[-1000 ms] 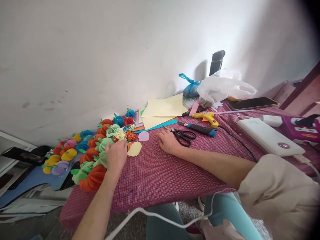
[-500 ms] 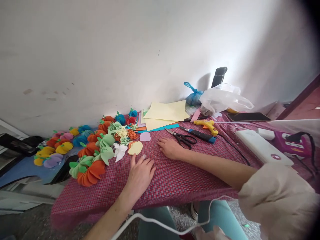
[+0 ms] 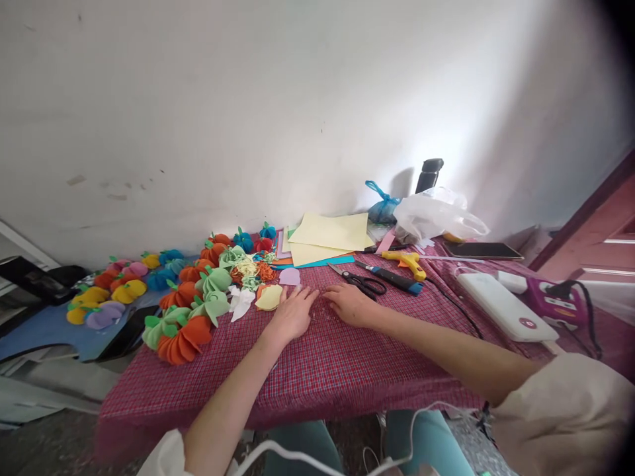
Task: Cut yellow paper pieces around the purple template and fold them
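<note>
Near the middle of the red checked cloth [image 3: 317,370], just beside the left hand [image 3: 292,317]: a small flat stack of cut pieces [image 3: 268,299], pale yellow on top, rounded in outline, orange visible along its left edge. Just beyond, a smaller lilac piece [image 3: 290,276], also flat and rounded.

On the left hand, palm down, fingers open, stretched forward and lightly spread, one right at the edge of the stack; touching or merely overlapping, cannot tell. On the right hand [image 3: 350,305], palm down too, fingers loosely open and slightly bent, pointing toward the left fingertips across a small gap, just in front of the black-handled scissors [image 3: 362,284].

Left of the stack, a crumpled white piece [image 3: 241,303]; behind it, a tangle of yellow, orange and green shreds [image 3: 248,268]. Farther left, fanned pumpkins [image 3: 184,340], orange and green nearest. Behind the lilac piece, overlapping pale yellow sheets [image 3: 330,231]. Beyond the scissors, a blue-and-black cutter [image 3: 391,279] and a yellow glue gun [image 3: 407,263].
</note>
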### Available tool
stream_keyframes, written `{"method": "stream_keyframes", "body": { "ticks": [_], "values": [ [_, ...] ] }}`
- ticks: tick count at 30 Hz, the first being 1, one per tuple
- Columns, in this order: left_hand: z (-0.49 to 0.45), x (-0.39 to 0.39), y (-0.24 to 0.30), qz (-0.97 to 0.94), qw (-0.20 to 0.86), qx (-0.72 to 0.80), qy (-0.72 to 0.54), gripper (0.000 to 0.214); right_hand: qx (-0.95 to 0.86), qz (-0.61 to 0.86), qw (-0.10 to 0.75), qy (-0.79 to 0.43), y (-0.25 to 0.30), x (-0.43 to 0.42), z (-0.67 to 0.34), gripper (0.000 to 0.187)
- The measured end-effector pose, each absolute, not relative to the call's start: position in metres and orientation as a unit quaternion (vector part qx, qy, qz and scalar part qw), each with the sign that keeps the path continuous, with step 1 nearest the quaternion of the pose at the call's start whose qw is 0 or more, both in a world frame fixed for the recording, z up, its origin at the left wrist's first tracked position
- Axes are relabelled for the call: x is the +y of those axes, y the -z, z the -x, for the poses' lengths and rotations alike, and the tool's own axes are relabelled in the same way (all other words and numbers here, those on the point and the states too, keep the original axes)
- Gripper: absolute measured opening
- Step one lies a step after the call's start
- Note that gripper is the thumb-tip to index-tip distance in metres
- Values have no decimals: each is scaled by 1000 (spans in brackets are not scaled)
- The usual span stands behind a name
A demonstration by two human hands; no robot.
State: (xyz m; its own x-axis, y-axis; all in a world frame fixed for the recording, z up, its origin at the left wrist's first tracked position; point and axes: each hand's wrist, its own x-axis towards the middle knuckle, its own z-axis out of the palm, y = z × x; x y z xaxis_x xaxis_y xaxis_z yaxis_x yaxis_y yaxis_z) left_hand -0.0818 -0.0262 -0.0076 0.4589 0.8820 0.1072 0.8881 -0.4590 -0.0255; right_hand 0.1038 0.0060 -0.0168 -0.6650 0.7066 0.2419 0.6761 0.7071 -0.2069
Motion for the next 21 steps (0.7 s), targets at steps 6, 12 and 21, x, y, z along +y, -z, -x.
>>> {"method": "stream_keyframes", "body": {
  "ticks": [6,12,21],
  "values": [
    [72,-5,7,856,24,-514,45,25,-896,393,202,-40,15,12,-116,28],
    [65,-1,12,827,51,-556,67,22,-862,409,297,-40,14,23,-131,25],
    [81,-14,-9,828,2,-554,87,13,-832,411,363,-85,20,28,-142,20]
  ]
}}
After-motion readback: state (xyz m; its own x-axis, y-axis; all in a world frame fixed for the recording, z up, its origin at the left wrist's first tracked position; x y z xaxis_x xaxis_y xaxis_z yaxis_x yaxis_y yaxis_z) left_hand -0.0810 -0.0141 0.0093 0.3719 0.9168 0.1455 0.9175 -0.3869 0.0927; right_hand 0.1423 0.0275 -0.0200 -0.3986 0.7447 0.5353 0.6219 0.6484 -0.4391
